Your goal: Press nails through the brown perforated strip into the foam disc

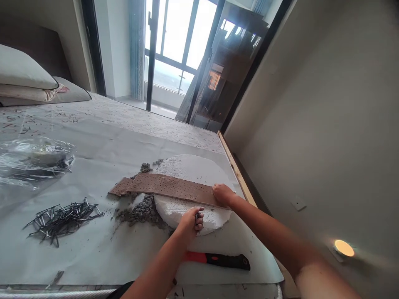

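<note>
A long brown strip (174,187) dotted with small holes lies across a round white foam block (193,166). My right hand (222,194) rests over the strip's right end, its fingers closed and pressed together; what they pinch is hidden. Closer to me, my left hand (190,220) is closed around a few dark nails (197,216), just above the block's near edge. Below it lies a tool with a red and black handle (227,261), its head hidden behind my left forearm. A loose pile of dark nails (64,218) lies to the left.
Grey crumbled rubble (143,211) is scattered at the block's left side. A clear plastic bag (34,160) with dark contents lies at far left. Beneath everything is a pale sheet (102,257) over a mattress. A wooden edge (237,168) and a wall bound the right side.
</note>
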A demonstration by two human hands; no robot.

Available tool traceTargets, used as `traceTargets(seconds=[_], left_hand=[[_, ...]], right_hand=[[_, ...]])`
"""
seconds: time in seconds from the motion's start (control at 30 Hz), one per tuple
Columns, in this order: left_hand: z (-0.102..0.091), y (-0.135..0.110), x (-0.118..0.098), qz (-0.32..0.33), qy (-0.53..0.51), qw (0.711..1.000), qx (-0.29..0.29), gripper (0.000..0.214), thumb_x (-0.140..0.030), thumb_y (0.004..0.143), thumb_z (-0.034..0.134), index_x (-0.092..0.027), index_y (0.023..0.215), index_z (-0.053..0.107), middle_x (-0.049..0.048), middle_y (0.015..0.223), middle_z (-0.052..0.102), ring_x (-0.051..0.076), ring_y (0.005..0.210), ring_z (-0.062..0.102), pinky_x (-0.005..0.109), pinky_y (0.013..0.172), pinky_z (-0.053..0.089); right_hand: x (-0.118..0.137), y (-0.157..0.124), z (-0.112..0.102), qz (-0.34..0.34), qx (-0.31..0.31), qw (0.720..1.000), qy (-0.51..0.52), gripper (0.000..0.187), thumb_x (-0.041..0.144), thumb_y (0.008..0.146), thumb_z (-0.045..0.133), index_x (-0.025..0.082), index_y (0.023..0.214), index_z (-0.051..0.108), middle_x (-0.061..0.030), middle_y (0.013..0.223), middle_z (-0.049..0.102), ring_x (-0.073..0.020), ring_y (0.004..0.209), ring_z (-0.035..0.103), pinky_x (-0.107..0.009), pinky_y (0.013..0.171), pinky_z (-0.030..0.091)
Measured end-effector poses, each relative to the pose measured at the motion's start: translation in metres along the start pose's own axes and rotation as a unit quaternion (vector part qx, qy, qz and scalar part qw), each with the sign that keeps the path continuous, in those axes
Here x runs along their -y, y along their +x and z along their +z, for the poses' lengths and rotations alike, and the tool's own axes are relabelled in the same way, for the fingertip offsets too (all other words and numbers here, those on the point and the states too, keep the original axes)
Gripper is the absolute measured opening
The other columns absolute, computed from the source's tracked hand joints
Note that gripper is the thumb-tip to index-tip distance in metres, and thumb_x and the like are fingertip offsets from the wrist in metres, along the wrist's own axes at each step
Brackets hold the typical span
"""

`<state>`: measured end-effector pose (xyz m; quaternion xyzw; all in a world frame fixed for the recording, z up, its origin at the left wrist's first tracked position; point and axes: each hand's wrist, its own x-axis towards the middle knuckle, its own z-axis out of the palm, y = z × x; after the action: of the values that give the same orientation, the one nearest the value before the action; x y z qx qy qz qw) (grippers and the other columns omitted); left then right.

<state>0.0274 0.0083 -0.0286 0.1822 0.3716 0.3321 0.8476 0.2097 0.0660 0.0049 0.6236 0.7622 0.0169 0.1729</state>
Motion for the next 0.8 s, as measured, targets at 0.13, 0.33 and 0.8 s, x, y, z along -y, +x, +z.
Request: traceTargets(seconds=[0.13,0.33,0.8], left_hand=[[0.0,0.002,0.001,0.005,-0.003,1.0,-0.005,0.016,-0.013,0.071,0.049,-0.014,0.088,0.049,-0.0053,0.057,0.04,0.001,0.039,0.027,0.015,0.037,0.013],[-0.001,0.007,0.002,0.014,-0.012,0.999,-0.029,0.026,-0.006,0.065,0.048,-0.014,0.09,0.048,-0.0053,0.056,0.04,0.002,0.038,0.03,0.015,0.037,0.015],[0.002,-0.022,0.05,-0.092,0.09,0.989,0.079,0.007,-0.019,0.071,0.049,-0.016,0.065,0.046,-0.0033,0.048,0.044,0.006,0.036,0.037,0.017,0.037,0.019]], right_hand=[[0.0,-0.003,-0.003,0.044,-0.013,0.998,0.048,0.025,0.005,0.076,0.049,0.008,0.098,0.059,-0.0174,0.101,0.062,-0.0215,0.086,0.059,-0.025,0.071,0.04],[-0.008,-0.018,-0.028,0.127,-0.068,0.981,0.132,0.037,0.009,0.09,0.02,0.006,0.111,0.05,-0.0165,0.101,0.062,-0.0181,0.083,0.058,-0.025,0.066,0.04],[0.074,-0.135,-0.016,-0.07,-0.04,0.939,0.334,0.016,0.016,0.077,0.05,0.015,0.073,0.066,-0.0075,0.092,0.061,-0.0152,0.078,0.057,-0.023,0.071,0.042]])
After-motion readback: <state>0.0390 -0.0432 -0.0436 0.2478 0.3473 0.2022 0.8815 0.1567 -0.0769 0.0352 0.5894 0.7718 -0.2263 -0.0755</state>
